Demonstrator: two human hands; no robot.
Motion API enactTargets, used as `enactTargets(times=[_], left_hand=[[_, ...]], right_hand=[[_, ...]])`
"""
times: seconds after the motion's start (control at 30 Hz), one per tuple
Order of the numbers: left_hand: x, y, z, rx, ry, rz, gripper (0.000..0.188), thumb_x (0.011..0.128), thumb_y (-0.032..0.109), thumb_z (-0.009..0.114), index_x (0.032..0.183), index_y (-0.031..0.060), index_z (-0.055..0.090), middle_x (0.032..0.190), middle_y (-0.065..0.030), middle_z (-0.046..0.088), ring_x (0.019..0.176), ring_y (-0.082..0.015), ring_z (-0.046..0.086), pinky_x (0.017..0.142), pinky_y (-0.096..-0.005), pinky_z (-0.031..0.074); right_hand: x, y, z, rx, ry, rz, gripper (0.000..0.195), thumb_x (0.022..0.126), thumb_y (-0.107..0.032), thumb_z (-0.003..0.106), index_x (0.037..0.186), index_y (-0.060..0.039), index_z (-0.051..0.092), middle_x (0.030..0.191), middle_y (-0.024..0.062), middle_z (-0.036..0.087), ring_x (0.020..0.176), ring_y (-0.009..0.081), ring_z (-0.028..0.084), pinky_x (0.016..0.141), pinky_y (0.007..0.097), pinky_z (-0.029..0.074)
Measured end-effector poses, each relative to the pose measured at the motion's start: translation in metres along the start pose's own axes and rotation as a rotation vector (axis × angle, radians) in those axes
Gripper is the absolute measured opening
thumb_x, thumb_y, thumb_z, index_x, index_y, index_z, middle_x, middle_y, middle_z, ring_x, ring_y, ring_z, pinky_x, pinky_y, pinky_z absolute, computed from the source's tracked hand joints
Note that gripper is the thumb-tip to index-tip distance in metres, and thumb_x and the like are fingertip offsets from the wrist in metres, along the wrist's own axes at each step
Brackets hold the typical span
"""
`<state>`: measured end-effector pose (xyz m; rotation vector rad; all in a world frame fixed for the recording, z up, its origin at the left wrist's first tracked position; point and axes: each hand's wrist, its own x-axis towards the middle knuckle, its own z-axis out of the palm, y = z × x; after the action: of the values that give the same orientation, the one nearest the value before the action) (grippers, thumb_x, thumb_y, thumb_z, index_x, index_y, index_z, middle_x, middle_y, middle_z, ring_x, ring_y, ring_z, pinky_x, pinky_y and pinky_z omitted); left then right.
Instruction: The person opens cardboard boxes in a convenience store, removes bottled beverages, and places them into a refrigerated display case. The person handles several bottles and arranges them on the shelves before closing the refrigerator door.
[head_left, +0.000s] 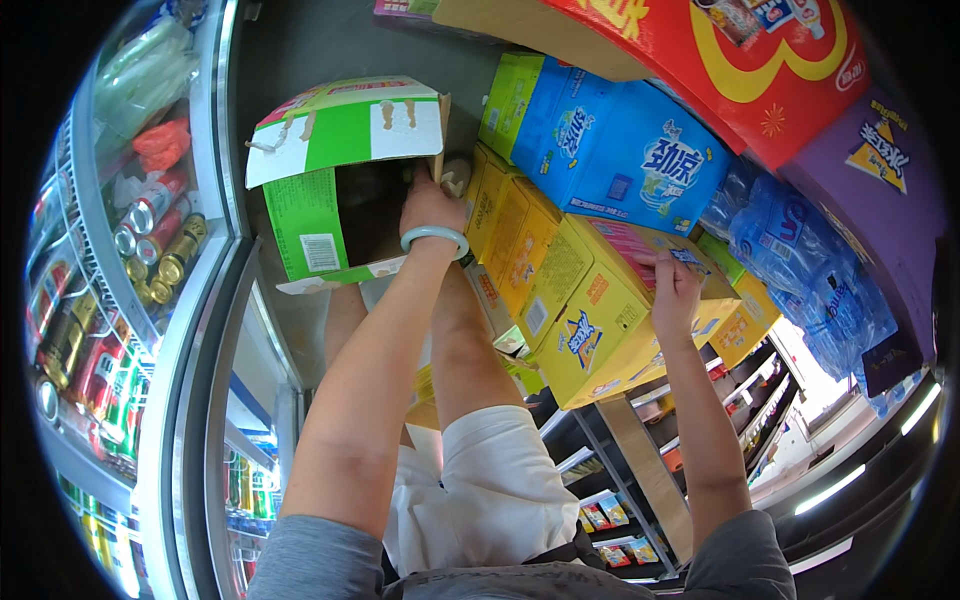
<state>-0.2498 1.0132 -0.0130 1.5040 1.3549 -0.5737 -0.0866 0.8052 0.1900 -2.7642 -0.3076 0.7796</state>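
Observation:
A green and white cardboard box (306, 217) lies with its open side towards me, its inside dark. My left hand (429, 206), with a pale bangle at the wrist, grips the right edge of this box; the fingertips are partly hidden. On the right, my right hand (675, 296) rests at the upper edge of a yellow drink carton (592, 330), near its pink panel. The fingers are curled, and whether they hold the carton's edge is unclear. A blue carton (645, 157) sits just beyond the yellow one.
At left stands a glass-doored cooler (165, 420) with drink cans (154, 247) and plastic bags on its racks. Stacked at right are a red carton (750, 75), a purple carton (877, 165) and wrapped water bottles (810, 255). Store shelves (622, 480) show behind my legs.

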Motion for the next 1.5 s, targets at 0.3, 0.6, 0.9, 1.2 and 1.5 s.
enactTargets(times=[0.3,0.6,0.9,1.2,1.5], left_hand=[[0.003,-0.006,0.007,0.033,0.029,0.044,0.052,0.093,0.02,0.056,0.141,0.0054,0.045,0.124,-0.0239,0.062,0.111,-0.0403,0.062,0.091,-0.0488,0.052],[0.006,-0.011,0.012,0.032,0.076,0.08,0.054,0.092,0.019,0.056,0.142,0.0039,0.042,0.121,-0.026,0.062,0.111,-0.0407,0.061,0.091,-0.0481,0.052],[0.01,-0.013,0.012,0.082,0.074,0.053,0.05,0.093,0.019,0.057,0.139,0.0031,0.044,0.118,-0.0253,0.063,0.108,-0.0417,0.062,0.09,-0.0494,0.052],[0.005,-0.012,0.013,0.006,0.102,0.091,0.046,0.094,0.018,0.057,0.136,0.0022,0.045,0.119,-0.0265,0.064,0.107,-0.0437,0.062,0.089,-0.0494,0.052],[-0.043,0.014,0.032,-0.081,0.473,0.341,0.074,0.087,0.011,0.066,0.147,-0.0049,0.026,0.143,-0.0327,0.041,0.131,-0.0469,0.043,0.11,-0.0494,0.037]], right_hand=[[-0.001,-0.001,0.0,-0.015,0.028,0.012,0.037,0.099,-0.028,0.05,0.087,-0.0076,0.078,0.084,0.0096,0.074,0.075,0.0261,0.069,0.068,0.035,0.051],[-0.005,-0.006,-0.001,-0.017,0.011,0.008,0.041,0.101,-0.032,0.051,0.086,-0.0059,0.079,0.082,0.0087,0.075,0.074,0.0211,0.069,0.069,0.0321,0.05],[-0.014,-0.006,-0.005,-0.113,-0.029,-0.03,0.044,0.102,-0.033,0.05,0.085,-0.0033,0.078,0.086,0.0089,0.076,0.079,0.0236,0.071,0.072,0.0338,0.053],[-0.03,-0.001,0.0,-0.093,-0.05,-0.179,0.036,0.1,-0.025,0.052,0.082,-0.005,0.075,0.082,0.0082,0.074,0.073,0.0265,0.07,0.067,0.0362,0.052],[-0.017,-0.002,0.005,-0.143,-0.03,-0.249,0.029,0.096,-0.017,0.052,0.078,-0.0079,0.073,0.082,0.0084,0.073,0.075,0.0297,0.067,0.068,0.0379,0.052]])
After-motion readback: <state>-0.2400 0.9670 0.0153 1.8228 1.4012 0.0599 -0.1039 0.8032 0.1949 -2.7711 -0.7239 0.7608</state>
